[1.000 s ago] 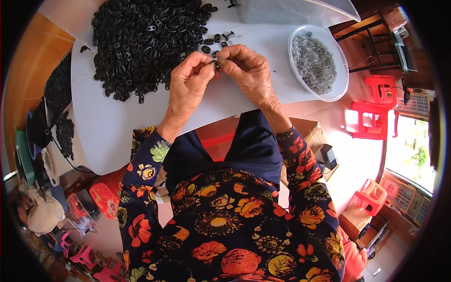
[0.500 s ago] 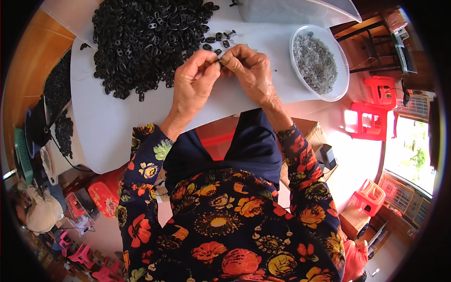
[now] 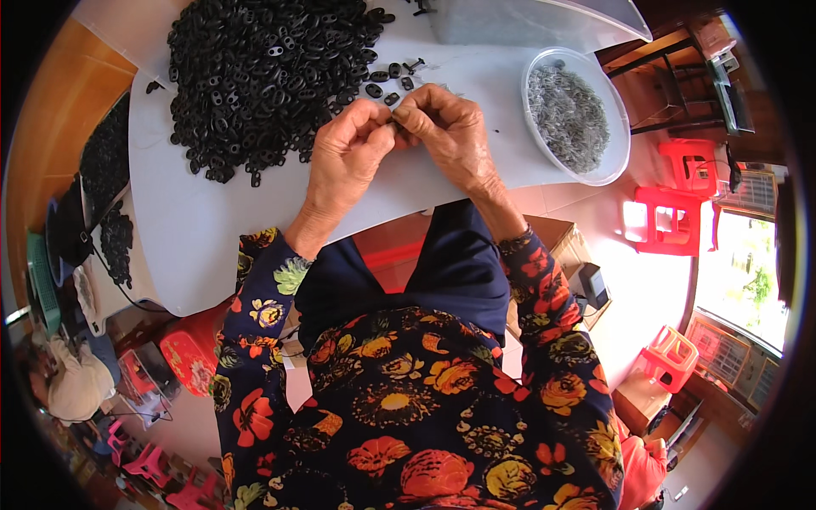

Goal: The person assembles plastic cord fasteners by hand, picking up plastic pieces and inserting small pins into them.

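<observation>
Near the upper middle of the frame, the left hand [image 3: 344,153] and the right hand [image 3: 452,140] meet at their fingertips, thumbs and forefingers pinching a small dark piece [image 3: 393,125] between them, mostly covered. It is probably light, stiff and rather smooth, like the black two-hole oval pieces [image 3: 255,81] heaped at upper left, and best held by its outer edges. Which way it points, and how its long axis lies, cannot be told behind the fingers.
</observation>
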The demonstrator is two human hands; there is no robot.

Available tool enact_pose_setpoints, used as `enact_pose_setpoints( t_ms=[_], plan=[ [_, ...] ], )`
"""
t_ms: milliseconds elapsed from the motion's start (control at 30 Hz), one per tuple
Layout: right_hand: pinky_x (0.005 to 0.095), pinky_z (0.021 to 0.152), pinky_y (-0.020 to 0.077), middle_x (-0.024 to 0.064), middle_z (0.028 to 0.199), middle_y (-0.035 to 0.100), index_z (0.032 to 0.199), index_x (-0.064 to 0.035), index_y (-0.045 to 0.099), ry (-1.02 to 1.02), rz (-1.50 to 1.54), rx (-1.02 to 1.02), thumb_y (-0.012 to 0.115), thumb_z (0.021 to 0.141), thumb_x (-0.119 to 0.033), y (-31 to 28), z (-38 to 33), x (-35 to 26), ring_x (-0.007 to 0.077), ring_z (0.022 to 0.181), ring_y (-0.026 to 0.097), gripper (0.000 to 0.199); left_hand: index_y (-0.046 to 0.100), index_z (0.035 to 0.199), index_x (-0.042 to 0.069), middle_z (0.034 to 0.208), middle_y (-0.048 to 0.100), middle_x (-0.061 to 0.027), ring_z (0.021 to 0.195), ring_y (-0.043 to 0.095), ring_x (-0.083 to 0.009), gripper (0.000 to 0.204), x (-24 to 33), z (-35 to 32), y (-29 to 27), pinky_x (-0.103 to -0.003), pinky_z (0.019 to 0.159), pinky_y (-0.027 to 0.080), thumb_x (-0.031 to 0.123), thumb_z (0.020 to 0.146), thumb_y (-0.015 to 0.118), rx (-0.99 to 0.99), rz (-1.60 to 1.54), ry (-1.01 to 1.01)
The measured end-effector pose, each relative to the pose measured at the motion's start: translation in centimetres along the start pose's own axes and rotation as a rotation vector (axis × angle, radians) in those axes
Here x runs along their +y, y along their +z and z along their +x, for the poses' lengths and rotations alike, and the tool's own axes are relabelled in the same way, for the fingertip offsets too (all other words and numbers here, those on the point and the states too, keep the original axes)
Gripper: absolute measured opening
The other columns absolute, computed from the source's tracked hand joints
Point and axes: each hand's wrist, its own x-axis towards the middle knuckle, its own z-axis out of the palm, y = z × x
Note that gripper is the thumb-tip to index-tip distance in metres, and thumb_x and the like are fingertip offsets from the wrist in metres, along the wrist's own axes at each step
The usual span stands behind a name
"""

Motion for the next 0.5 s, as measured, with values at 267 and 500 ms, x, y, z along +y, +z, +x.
enact_pose_setpoints(
  t_ms=[267, 500],
  plan=[
    [0.0219, 0.058, 0.0452, 0.0007, 0.068, 0.060, 0.082, 0.0012, 0.062, -0.003, -0.107, 0.043, 0.063, 0.091, -0.014, 0.07, -0.04, 0.13, 0.0057, 0.062, 0.052, 0.018, 0.057, 0.088, 0.001, 0.073, 0.054, 0.0044, 0.064, 0.046, -0.0011, 0.003, -0.30, -0.04, 0.31, -0.018, 0.059, 0.040, 0.002, 0.086, 0.055, 0.005, -0.023, 0.090],
    [0.0219, 0.058, 0.0444, 0.0003, 0.070, 0.059, 0.089, 0.0012, 0.062, -0.056, -0.026, 0.017, 0.062, 0.091, -0.012, 0.27, -0.01, 0.45, 0.0061, 0.062, 0.051, 0.013, 0.059, 0.089, 0.001, 0.076, 0.059, 0.0022, 0.069, 0.053, -0.0016, 0.005, -0.28, 0.07, -0.29, -0.017, 0.062, 0.043, 0.000, 0.086, 0.055, 0.012, -0.085, 0.077]
  ],
)
